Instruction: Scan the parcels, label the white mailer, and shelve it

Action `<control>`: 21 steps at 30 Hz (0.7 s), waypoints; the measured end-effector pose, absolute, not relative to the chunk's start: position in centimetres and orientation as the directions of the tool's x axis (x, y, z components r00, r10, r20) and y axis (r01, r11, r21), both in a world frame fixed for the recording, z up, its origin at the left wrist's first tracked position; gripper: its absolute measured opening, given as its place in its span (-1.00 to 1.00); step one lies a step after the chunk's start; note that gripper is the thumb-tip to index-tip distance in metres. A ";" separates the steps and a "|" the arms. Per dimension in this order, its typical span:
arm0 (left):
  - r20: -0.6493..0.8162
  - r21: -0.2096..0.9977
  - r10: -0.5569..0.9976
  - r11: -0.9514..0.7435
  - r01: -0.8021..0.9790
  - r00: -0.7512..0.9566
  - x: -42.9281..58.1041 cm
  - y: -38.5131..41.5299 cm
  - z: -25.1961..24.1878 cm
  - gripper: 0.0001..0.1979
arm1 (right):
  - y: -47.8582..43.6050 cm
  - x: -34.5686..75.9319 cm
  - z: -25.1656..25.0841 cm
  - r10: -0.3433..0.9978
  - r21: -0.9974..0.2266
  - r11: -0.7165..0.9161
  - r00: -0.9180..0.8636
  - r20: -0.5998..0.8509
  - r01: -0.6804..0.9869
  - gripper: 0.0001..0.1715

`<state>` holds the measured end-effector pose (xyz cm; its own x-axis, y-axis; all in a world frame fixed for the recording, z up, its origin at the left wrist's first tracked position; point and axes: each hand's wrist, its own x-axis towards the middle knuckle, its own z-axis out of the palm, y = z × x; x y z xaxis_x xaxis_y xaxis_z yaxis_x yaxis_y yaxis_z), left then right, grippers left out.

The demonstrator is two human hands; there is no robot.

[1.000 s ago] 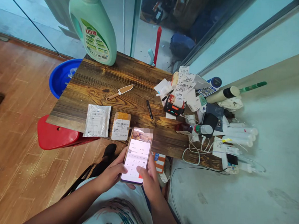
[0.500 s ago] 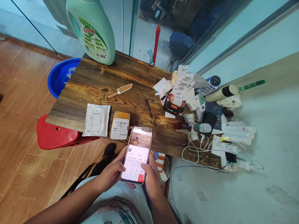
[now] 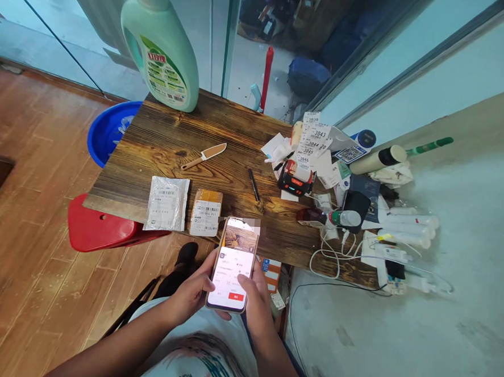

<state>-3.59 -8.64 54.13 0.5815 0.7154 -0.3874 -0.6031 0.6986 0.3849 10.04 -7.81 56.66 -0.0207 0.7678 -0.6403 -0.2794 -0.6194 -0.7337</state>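
Both hands hold a smartphone (image 3: 234, 263) with a lit screen, just in front of the near edge of a dark wooden table (image 3: 161, 143). My left hand (image 3: 192, 293) wraps its left side from below. My right hand (image 3: 256, 299) cups its right side, thumb resting on the screen. On the table beyond the phone lie a brown parcel (image 3: 206, 212) with a barcode label and a grey plastic mailer (image 3: 167, 203). Farther back are a small knife (image 3: 204, 155) and a black pen (image 3: 254, 184).
A large green detergent bottle (image 3: 162, 46) stands at the table's far edge. The right side is crowded with a label printer (image 3: 296, 180), numbered paper slips (image 3: 313, 138), bottles, tubes and white cables (image 3: 337, 256). A blue basin (image 3: 108, 131) and red stool (image 3: 99, 230) sit at left.
The phone screen changed from a number keypad to a page with a red button. My right thumb shifted on the screen. The view moved slightly.
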 end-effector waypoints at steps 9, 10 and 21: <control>-0.313 0.371 0.743 0.669 -0.644 0.592 -3.8 -8.8 53.8 -0.25 | -7.0 10.5 56.8 0.823 -0.816 -0.553 0.043 -0.566 -0.167 -0.64; -0.306 0.372 0.745 0.666 -0.646 0.593 -3.8 -8.7 53.8 -0.26 | -7.0 10.5 56.6 0.832 -0.827 -0.542 0.045 -0.553 -0.148 -0.61; -0.374 0.366 0.726 0.687 -0.627 0.577 -3.6 -8.6 54.6 -0.17 | -7.6 10.5 56.2 0.873 -0.872 -0.487 0.010 -0.488 -0.043 -0.57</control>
